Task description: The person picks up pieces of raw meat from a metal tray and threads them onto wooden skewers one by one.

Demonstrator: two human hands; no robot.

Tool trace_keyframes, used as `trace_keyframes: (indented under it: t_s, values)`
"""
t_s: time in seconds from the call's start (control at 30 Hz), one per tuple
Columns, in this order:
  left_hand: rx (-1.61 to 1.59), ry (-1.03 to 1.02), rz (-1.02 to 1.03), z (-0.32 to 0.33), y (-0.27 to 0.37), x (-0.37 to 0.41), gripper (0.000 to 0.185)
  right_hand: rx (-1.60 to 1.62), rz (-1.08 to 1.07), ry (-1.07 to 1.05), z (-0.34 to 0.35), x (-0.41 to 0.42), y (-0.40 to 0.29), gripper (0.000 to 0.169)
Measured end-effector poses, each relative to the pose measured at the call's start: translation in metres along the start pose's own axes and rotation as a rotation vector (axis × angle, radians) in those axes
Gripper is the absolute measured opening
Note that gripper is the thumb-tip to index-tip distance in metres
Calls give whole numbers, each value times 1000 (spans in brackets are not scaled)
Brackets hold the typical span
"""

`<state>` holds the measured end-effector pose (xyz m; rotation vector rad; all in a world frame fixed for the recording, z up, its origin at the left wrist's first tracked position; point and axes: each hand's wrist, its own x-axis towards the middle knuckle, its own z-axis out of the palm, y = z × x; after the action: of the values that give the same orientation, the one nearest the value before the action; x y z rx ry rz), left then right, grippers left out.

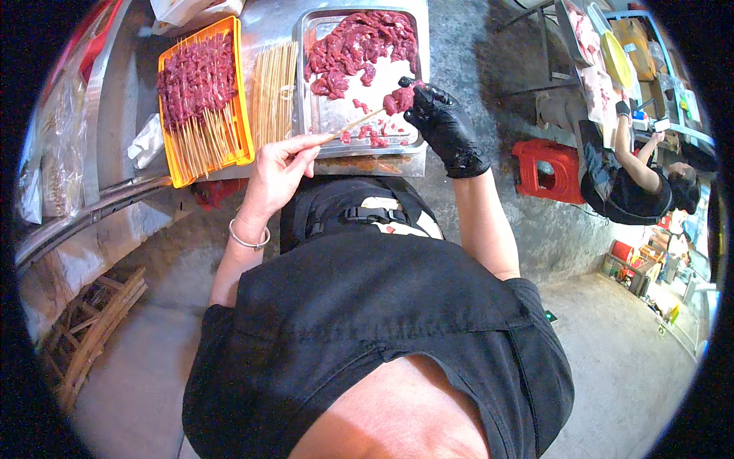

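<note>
My bare left hand (285,172) pinches the lower end of a bamboo skewer (356,123), which slants up to the right. Raw red meat (398,100) sits at the skewer's far end. In a black glove, my right hand (441,123) has its fingers closed around that meat. Both hands are over the near part of a metal tray (304,123). A heap of sliced raw meat (367,43) fills the tray's far side, with small scraps nearer me. Left of the tray lies a bundle of bare bamboo skewers (274,94).
An orange tray (248,135) of loaded meat skewers (198,86) stands on the metal table (367,166) at left, beside a crumpled white tissue (145,140). At right are a red plastic stool (547,172) and another person (628,183) seated at a second table, holding a phone.
</note>
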<state>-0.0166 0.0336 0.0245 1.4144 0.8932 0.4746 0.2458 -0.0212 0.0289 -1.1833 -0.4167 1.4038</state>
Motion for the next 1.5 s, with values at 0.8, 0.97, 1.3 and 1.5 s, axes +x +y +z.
trace_keyframes:
  t_s: [0.8, 0.97, 1.3, 1.5]
  values:
    - [502, 237, 138, 28, 32, 0, 22, -128, -209, 187, -5, 7, 33, 31]
    - [517, 216, 141, 37, 21, 3, 21, 138, 182, 56, -3, 9, 48, 31]
    - [660, 291, 77, 22, 8, -3, 17, -254, 179, -195, 24, 26, 84, 29]
    - [656, 370, -123, -8, 2, -13, 19, -1387, -455, -48, -35, 123, 84, 18]
